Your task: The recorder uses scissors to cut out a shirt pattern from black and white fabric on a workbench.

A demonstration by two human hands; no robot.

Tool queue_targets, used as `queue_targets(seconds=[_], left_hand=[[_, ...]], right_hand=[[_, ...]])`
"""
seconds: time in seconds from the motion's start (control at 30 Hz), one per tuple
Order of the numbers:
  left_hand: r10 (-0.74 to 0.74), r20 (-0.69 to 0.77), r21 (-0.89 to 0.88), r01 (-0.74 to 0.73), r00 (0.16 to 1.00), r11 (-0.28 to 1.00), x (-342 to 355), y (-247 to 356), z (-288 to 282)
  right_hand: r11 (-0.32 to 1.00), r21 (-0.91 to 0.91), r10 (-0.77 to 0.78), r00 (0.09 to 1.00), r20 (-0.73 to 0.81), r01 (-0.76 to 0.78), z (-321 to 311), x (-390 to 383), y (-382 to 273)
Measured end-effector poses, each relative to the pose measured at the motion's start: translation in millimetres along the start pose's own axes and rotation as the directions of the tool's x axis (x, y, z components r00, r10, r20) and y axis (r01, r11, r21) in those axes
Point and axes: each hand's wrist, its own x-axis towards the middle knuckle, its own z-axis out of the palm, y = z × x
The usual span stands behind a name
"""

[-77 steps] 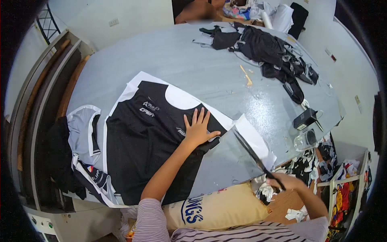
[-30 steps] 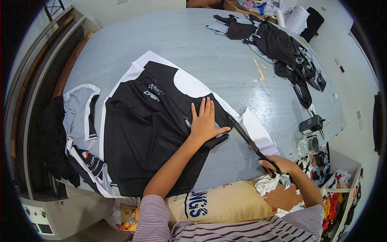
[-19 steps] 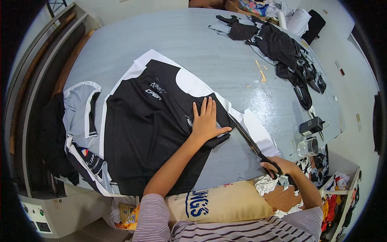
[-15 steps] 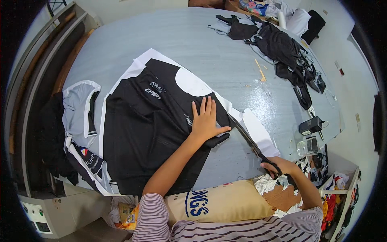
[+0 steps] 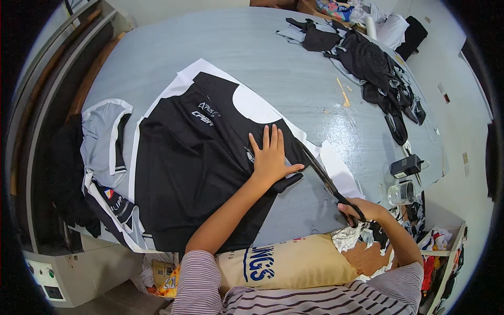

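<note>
A person's two bare hands are working over a grey table [image 5: 220,39]. A black fabric panel [image 5: 178,173] with a white border is lying flat on the near, left-of-centre part of the tabletop. Its white neck curve [image 5: 257,106] is facing far and right, and its body is widening from there toward the near left, the long axis running aslant.

The left hand [image 5: 272,161] is pressing flat on the panel's right part, opened wide and gripping nothing; its fingers are pointing to the far side, while its thumb is stretching right. A folded black flap [image 5: 287,182] is lying just on the near side of the thumb.

At the table's near right edge, the right hand [image 5: 365,210] is curling closed around the handles of long dark scissors [image 5: 329,184]. Their long axis is running from near right to far left, the blades pointing far left and their tips meeting the panel's right edge. How far the blades are parting, I cannot tell. A loose white piece [image 5: 338,170] is lying right of the blades.

Grey-and-black garment pieces [image 5: 102,144] are resting to the panel's left. A clear glass jar [image 5: 401,193] is standing farther right, near a small black box [image 5: 405,166].
</note>
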Motion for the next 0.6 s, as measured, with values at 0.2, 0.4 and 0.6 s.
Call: queue_targets(seconds=[0.2,0.4,0.6], left_hand=[[-0.006,0.019,-0.015,0.006,1.000,1.000,0.4,-0.6,0.2],[-0.005,0.035,0.003,0.004,0.999,1.000,0.1,-1.1,-1.0],[-0.007,0.050,0.006,0.007,0.999,1.000,-0.4,-1.2,-1.8]], right_hand=[[1.000,0.015,0.010,1.000,-0.014,-0.010,0.3,4.1,-0.5],[0.999,0.035,0.014,0.994,-0.104,-0.011,8.5,1.2,-3.5],[1.000,-0.016,-0.013,0.994,-0.110,0.012,12.5,-2.7,-1.2]])
